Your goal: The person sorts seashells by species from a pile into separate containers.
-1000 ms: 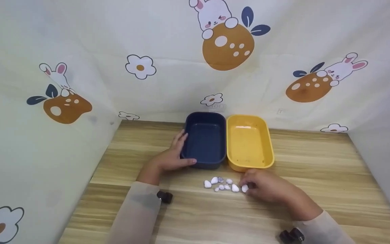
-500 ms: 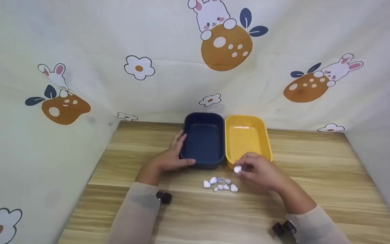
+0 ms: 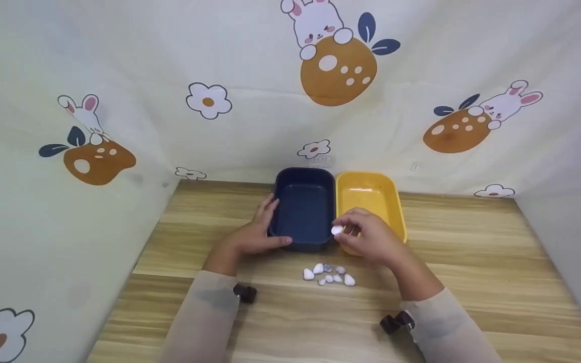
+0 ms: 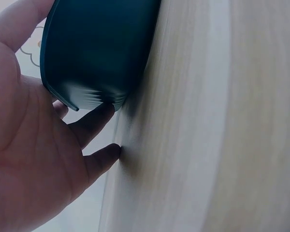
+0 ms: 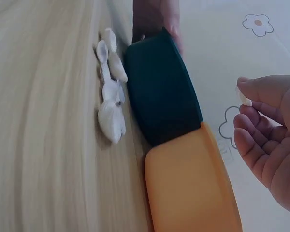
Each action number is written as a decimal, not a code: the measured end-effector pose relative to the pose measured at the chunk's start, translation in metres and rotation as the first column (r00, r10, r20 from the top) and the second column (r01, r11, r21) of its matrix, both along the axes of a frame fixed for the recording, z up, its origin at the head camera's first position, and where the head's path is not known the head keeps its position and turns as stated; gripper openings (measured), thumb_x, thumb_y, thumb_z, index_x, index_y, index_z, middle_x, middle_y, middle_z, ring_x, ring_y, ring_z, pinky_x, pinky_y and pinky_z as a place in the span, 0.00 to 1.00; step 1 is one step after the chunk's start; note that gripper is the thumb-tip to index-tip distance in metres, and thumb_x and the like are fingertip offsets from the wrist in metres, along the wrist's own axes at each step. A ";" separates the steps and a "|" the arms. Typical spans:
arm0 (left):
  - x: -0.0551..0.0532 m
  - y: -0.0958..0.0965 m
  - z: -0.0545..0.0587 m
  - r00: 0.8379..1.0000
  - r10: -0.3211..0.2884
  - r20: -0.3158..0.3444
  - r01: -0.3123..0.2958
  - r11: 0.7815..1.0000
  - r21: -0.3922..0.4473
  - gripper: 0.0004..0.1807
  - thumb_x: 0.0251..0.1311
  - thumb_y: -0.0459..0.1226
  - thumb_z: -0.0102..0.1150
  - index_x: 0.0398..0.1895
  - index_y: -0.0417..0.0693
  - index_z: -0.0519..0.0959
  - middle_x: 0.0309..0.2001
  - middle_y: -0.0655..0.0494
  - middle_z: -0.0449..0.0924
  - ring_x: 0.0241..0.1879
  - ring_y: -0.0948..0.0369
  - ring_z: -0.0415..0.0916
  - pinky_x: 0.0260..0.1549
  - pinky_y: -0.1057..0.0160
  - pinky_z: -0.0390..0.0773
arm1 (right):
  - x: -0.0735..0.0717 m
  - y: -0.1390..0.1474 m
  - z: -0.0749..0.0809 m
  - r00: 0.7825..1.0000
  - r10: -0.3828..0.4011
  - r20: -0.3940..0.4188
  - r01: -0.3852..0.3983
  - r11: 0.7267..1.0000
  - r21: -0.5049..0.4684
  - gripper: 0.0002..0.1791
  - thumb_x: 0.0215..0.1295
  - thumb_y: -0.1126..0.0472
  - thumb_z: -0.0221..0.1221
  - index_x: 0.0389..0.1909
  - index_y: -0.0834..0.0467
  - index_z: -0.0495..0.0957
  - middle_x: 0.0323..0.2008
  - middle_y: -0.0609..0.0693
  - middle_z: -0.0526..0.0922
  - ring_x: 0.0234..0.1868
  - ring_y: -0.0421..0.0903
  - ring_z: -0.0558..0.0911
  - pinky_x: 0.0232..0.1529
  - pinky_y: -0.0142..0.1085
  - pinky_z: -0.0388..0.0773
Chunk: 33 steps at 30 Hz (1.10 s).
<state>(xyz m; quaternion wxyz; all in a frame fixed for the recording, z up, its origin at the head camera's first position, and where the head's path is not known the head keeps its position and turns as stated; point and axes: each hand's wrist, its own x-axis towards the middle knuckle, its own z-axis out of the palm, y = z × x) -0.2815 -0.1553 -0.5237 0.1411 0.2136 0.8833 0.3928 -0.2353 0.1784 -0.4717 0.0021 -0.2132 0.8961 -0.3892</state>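
Observation:
A white pebble (image 3: 337, 230) is pinched between the thumb and fingers of my right hand (image 3: 371, 237), over the near left part of the yellow tub (image 3: 402, 222), close to the rim it shares with the dark blue tub (image 3: 304, 209). My left hand (image 3: 257, 233) lies at the blue tub's near left corner. In the left wrist view its extended fingers (image 4: 94, 124) touch the tub's outer wall; the thumb rests along the near rim. Several white and greyish pebbles (image 3: 349, 280) lie on the table in front of the tubs; the right wrist view shows them beside the blue tub's wall.
Both tubs stand side by side on a wood-grain table (image 3: 290, 322) near the back wall. A pale cloth (image 3: 250, 136) printed with rabbits and flowers lines the surrounding walls. Dark wrist devices (image 3: 396, 322) sit by the sleeves.
My right hand has picked a white pebble up from the right end of the group and raised it forward and left over the yellow tub. My left hand has stayed put.

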 end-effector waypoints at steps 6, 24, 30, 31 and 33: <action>-0.001 0.001 -0.001 1.000 0.002 0.004 -0.002 1.000 0.007 0.68 0.60 0.67 0.69 0.90 0.54 0.36 0.89 0.57 0.22 0.87 0.38 0.41 0.81 0.34 0.57 | -0.008 -0.019 0.003 1.000 -0.027 -0.002 0.027 1.000 -0.007 0.13 0.67 0.59 0.73 0.52 0.53 0.89 0.43 0.46 0.85 0.41 0.42 0.81 0.47 0.37 0.82; -0.001 0.002 0.000 1.000 0.003 -0.007 -0.003 1.000 0.005 0.67 0.61 0.64 0.70 0.90 0.53 0.37 0.89 0.55 0.23 0.86 0.38 0.42 0.81 0.34 0.57 | -0.020 -0.047 0.003 0.996 -0.078 0.048 0.080 0.996 -0.041 0.14 0.68 0.54 0.73 0.53 0.47 0.88 0.46 0.44 0.85 0.44 0.44 0.81 0.48 0.38 0.83; -0.001 0.001 -0.001 1.000 0.003 -0.004 -0.003 1.000 0.008 0.68 0.60 0.67 0.69 0.90 0.53 0.36 0.89 0.57 0.24 0.87 0.39 0.41 0.82 0.34 0.56 | -0.021 -0.047 0.001 0.992 -0.104 0.077 0.107 0.993 -0.042 0.13 0.68 0.52 0.73 0.52 0.45 0.88 0.45 0.43 0.84 0.44 0.44 0.81 0.47 0.38 0.83; -0.001 0.001 -0.001 1.000 0.004 -0.003 -0.004 1.000 0.004 0.68 0.60 0.67 0.69 0.90 0.54 0.36 0.89 0.58 0.24 0.87 0.39 0.41 0.82 0.35 0.56 | -0.021 -0.047 0.001 0.991 -0.105 0.083 0.109 0.993 -0.045 0.13 0.68 0.52 0.73 0.51 0.45 0.88 0.45 0.43 0.84 0.44 0.45 0.81 0.47 0.38 0.83; -0.001 0.001 -0.002 1.000 0.006 -0.001 -0.006 1.000 0.002 0.68 0.60 0.67 0.69 0.90 0.54 0.36 0.89 0.58 0.23 0.87 0.39 0.42 0.82 0.35 0.56 | -0.021 -0.047 0.000 0.991 -0.102 0.084 0.106 0.993 -0.052 0.14 0.68 0.52 0.74 0.52 0.46 0.88 0.44 0.44 0.84 0.44 0.45 0.81 0.47 0.38 0.83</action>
